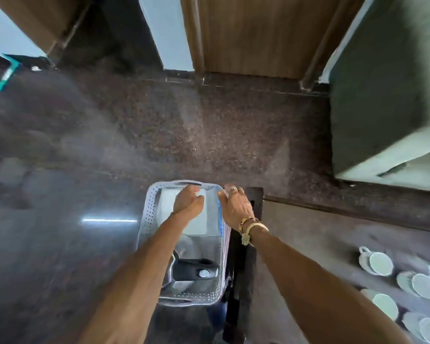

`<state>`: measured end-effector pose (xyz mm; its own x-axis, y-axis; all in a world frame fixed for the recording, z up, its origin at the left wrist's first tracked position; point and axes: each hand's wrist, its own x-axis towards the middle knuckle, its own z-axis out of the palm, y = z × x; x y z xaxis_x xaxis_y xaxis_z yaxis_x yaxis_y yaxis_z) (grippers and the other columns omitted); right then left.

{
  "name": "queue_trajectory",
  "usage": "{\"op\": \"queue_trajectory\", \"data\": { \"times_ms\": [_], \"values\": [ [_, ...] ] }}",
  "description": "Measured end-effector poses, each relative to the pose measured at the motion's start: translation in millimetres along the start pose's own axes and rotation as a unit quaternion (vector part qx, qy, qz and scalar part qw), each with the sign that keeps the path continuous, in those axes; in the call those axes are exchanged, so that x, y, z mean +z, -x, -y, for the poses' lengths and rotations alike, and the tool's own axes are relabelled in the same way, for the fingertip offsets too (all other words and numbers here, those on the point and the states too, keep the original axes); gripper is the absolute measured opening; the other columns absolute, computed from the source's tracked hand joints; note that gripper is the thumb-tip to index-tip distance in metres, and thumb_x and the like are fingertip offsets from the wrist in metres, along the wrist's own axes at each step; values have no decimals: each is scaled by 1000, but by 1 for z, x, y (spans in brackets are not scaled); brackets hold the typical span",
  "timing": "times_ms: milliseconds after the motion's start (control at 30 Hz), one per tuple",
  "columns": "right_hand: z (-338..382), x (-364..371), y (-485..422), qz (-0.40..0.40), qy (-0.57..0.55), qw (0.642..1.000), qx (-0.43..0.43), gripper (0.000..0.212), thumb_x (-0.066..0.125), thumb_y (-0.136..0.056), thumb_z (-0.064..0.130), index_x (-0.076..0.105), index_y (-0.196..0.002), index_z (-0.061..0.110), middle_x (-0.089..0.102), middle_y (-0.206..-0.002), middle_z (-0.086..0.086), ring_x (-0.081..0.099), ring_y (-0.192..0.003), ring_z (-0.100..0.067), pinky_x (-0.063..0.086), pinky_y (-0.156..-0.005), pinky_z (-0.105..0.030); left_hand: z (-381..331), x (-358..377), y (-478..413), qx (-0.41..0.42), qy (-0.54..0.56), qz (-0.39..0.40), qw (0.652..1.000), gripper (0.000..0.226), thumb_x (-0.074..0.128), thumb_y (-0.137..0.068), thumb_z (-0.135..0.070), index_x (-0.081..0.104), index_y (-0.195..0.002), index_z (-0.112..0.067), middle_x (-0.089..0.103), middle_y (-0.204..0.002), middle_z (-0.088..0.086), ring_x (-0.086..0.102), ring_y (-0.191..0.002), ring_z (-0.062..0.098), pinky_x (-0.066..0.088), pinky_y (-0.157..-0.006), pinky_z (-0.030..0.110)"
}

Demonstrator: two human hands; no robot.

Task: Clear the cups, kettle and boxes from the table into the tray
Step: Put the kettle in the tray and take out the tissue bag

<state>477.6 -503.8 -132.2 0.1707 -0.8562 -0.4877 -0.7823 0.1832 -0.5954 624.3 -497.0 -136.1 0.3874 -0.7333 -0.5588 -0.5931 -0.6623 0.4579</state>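
Observation:
A pale perforated tray [148, 214] sits low at the centre. It holds a white box [196, 224] in its far half and a kettle [191, 271] with a black lid in its near half. My left hand [188, 201] reaches into the tray, its fingers curled over the far end of the box. My right hand [235, 207] lies along the tray's right rim beside a thin blue edge, fingers bent over the rim. Several white cups [379, 263] on saucers stand on the table [308, 234] at the lower right.
A dark speckled floor spreads ahead. A dark upholstered seat [382, 95] fills the upper right, wooden panels [253, 33] stand at the back, and a teal-edged object [3, 73] lies at the far left. A black frame [236, 281] runs beside the tray's right side.

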Motion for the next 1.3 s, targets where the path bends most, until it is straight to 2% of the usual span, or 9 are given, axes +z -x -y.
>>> {"op": "queue_trajectory", "data": {
  "times_ms": [300, 400, 500, 733, 933, 1067, 1200, 1267, 1300],
  "values": [
    [-1, 38, -34, -6, 18, 999, 50, 35, 49, -97, 22, 56, -129, 9, 50, -132, -15, 52, -122, -35, 43, -98, -37, 9, 12, -35, 28, -59, 78, 995, 53, 51, -94, -14, 43, -145, -18, 46, -150, 8, 46, -135, 27, 39, -110, 35],
    [1, 40, -38, -17, 39, 998, 50, 32, 49, -94, 19, 63, -122, 12, 57, -126, -13, 58, -114, -35, 47, -89, -35, 9, 12, -40, 45, -71, 94, 992, 57, 49, -93, -12, 39, -148, -22, 43, -152, 9, 44, -137, 27, 38, -108, 34],
    [5, 44, -42, -5, 43, 998, 35, 31, 51, -94, 15, 64, -121, 9, 63, -126, -14, 59, -117, -33, 47, -91, -33, 7, 12, -44, 54, -73, 103, 991, 59, 48, -92, -9, 38, -149, -20, 44, -152, 10, 44, -137, 27, 39, -107, 33],
    [5, 69, -50, 39, -17, 994, 102, 50, 56, -96, 21, 46, -144, 8, 55, -141, -13, 50, -130, -33, 43, -101, -36, 14, 15, -50, 41, -69, 133, 988, 59, 45, -94, -7, 37, -150, -25, 39, -156, 5, 41, -140, 24, 36, -109, 31],
    [6, 78, -52, 22, -41, 991, 122, 37, 61, -92, 26, 61, -127, 14, 65, -126, -13, 60, -116, -34, 48, -89, -34, 17, 15, -50, 33, -67, 142, 987, 58, 45, -95, -7, 36, -150, -24, 39, -155, 6, 41, -139, 24, 37, -107, 31],
    [12, 79, -54, 11, -5, 997, 80, 25, 55, -94, 23, 71, -113, 22, 71, -116, -9, 65, -109, -29, 49, -86, -33, 18, 12, -49, 17, -47, 146, 988, 53, 47, -96, -10, 41, -146, -26, 44, -152, 5, 44, -136, 24, 37, -107, 32],
    [20, 77, -50, -42, 75, 996, 25, 31, 43, -98, 29, 71, -98, 16, 72, -101, -10, 64, -102, -29, 36, -97, -33, 21, 4, -47, -15, -8, 112, 994, 48, 44, -98, -15, 42, -145, -28, 49, -147, 7, 51, -129, 27, 44, -105, 37],
    [24, 71, -45, -47, 10, 998, 28, 30, 43, -97, 26, 62, -78, 12, 66, -81, -9, 60, -83, -29, 40, -78, -34, 23, -3, -45, -40, 6, 68, 997, 48, 42, -99, -15, 42, -146, -24, 50, -146, 9, 52, -127, 30, 46, -104, 41],
    [28, 67, -42, -45, -55, 997, 29, 30, 44, -94, 25, 51, -66, 14, 57, -68, -5, 54, -68, -26, 34, -67, -33, 24, -6, -43, -51, 11, 49, 997, 48, 41, -98, -14, 42, -145, -22, 51, -145, 10, 52, -127, 31, 45, -105, 42]
  ]
}}
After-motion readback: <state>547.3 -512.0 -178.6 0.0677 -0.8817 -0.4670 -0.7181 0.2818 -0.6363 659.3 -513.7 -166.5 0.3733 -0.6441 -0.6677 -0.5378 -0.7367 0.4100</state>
